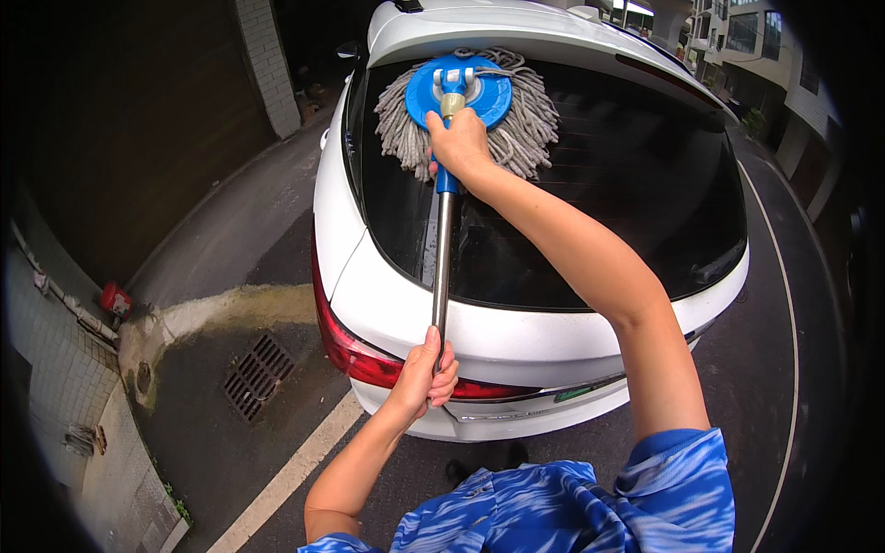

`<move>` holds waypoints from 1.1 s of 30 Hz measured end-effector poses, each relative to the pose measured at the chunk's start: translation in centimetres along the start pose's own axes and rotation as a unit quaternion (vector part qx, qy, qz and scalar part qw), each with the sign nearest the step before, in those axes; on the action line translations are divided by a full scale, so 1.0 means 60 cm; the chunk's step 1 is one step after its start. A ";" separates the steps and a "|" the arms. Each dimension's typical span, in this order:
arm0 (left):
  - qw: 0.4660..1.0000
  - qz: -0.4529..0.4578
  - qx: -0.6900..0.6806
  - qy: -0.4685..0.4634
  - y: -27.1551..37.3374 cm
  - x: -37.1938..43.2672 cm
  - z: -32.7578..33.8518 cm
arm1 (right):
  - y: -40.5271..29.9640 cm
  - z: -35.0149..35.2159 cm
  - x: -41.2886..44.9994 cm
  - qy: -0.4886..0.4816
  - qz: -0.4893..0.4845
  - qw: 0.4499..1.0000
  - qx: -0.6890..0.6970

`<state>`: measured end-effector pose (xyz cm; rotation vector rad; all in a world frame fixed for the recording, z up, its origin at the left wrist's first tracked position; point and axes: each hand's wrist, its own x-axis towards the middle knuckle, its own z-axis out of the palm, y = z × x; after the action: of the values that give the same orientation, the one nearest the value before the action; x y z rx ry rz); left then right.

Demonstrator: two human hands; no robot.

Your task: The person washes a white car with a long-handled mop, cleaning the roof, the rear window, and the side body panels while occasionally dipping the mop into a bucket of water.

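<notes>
A car-wash mop with a blue disc head (492, 104) and grey string strands (529, 131) lies against the dark rear window (643, 180) of a white car (387, 297), on the window's upper left. Its metal pole (444, 256) runs down toward me. My right hand (462, 144) grips the blue collar just below the head. Lower down, my left hand (423, 373) is closed around the pole's near end, in front of the red tail light (363, 363). The window surface under the mop head is hidden.
A metal drain grate (258, 377) is set in the asphalt left of the car. Further left, a red container (115, 299) stands by a tiled wall (62, 345) with a pipe. A white painted line (790, 332) curves along the road on the right.
</notes>
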<state>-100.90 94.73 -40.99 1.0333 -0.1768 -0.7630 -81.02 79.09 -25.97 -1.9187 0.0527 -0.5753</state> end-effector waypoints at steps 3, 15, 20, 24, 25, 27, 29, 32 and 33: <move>0.997 -0.015 -0.075 -0.030 -0.028 -0.004 0.014 | 0.010 0.070 0.006 -0.034 -0.042 0.991 -0.119; 0.987 -0.106 0.113 0.031 -0.207 -0.194 -0.182 | 0.107 0.066 -0.317 -0.094 0.022 0.982 0.162; 0.966 -0.085 0.240 0.036 -0.221 -0.213 -0.203 | 0.126 0.014 -0.392 -0.046 0.080 0.944 0.316; 0.930 -0.073 0.359 0.031 -0.194 -0.203 -0.228 | 0.128 -0.040 -0.407 -0.026 0.128 0.928 0.349; 0.917 -0.062 0.391 0.040 -0.182 -0.196 -0.233 | 0.131 -0.044 -0.405 -0.007 0.124 0.931 0.343; 0.896 -0.088 0.435 0.035 -0.163 -0.188 -0.245 | 0.141 -0.049 -0.407 0.023 0.114 0.919 0.376; 0.896 -0.111 0.430 0.023 -0.156 -0.177 -0.249 | 0.138 -0.066 -0.405 0.037 0.138 0.909 0.392; 0.879 -0.093 0.468 -0.014 -0.103 -0.162 -0.254 | 0.120 -0.060 -0.399 0.095 0.150 0.905 0.388; 0.875 -0.090 0.476 -0.021 -0.086 -0.159 -0.254 | 0.116 -0.053 -0.395 0.125 0.143 0.902 0.388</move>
<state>-103.19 110.21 -51.23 1.9920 -0.5333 -0.8793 -101.68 80.49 -39.82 -1.0299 0.2303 -0.5320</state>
